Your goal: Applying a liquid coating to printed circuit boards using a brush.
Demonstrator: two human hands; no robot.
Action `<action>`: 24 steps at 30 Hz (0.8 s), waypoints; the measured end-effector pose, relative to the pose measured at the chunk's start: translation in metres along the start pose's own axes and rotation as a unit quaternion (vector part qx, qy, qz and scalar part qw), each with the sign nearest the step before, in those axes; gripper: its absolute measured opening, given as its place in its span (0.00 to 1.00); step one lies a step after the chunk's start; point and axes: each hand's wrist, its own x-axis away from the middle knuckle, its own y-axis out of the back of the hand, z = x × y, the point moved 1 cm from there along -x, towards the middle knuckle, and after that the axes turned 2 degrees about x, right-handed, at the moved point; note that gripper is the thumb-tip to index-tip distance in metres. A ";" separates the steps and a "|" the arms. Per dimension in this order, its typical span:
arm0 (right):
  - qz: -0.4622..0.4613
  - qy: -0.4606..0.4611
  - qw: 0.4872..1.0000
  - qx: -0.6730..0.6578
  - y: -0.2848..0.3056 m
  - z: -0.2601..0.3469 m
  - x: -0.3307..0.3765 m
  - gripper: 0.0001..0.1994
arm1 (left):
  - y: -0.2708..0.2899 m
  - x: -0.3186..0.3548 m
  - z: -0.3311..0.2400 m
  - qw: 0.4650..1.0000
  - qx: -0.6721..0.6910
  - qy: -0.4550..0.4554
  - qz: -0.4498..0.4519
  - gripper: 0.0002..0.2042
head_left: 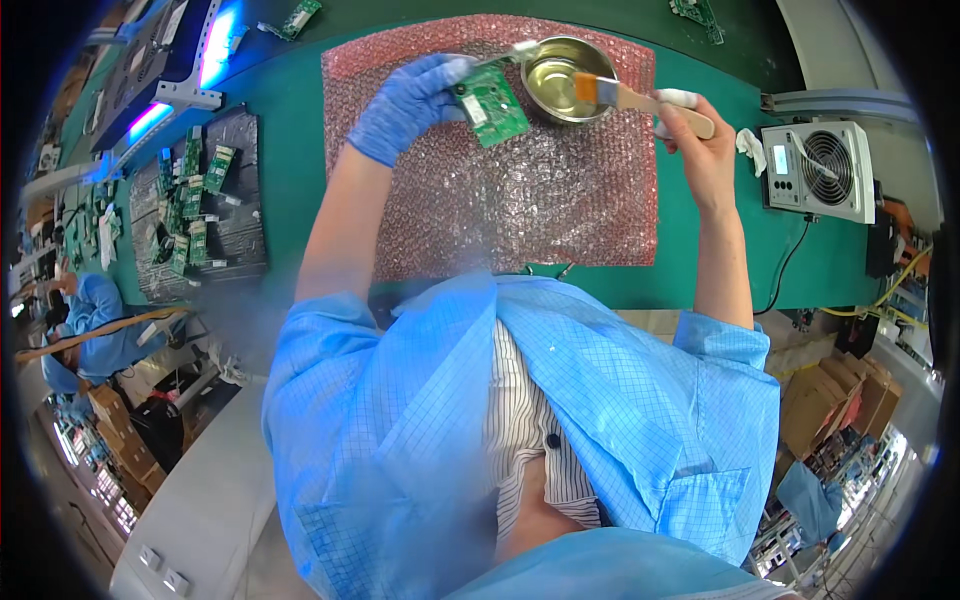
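Observation:
My left hand (pixel 422 97), in a blue glove, is closed on the edge of a green circuit board (pixel 497 110) held above the bubble wrap. A white piece at the board's top reaches toward the bowl. In my bare right hand (pixel 697 140), with white covers on some fingertips, is a flat brush (pixel 640 99) with a pale wooden handle. Its orange-brown bristles are over the right part of a round metal bowl (pixel 545 108) that has yellowish liquid in it. I cannot tell whether the bristles touch the liquid.
Pink bubble wrap (pixel 520 200) covers the middle of the green table (pixel 800 265). Several circuit boards (pixel 195 205) lie on a black sheet at left, near a rack with blue-violet lights (pixel 150 120). A white fan unit (pixel 820 170) stands at right. Another person (pixel 95 320) sits far left.

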 end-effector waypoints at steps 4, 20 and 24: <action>0.105 0.026 0.994 -0.006 -0.014 0.008 -0.002 0.12 | -0.026 0.003 -0.005 0.997 -0.045 0.008 0.055 0.26; 0.107 -0.002 0.994 -0.009 -0.043 0.006 0.010 0.10 | -0.041 0.006 -0.003 0.999 -0.015 -0.039 0.016 0.17; 0.124 -0.044 0.991 0.015 -0.043 0.006 0.024 0.09 | -0.032 0.007 0.004 0.999 -0.020 -0.049 0.001 0.19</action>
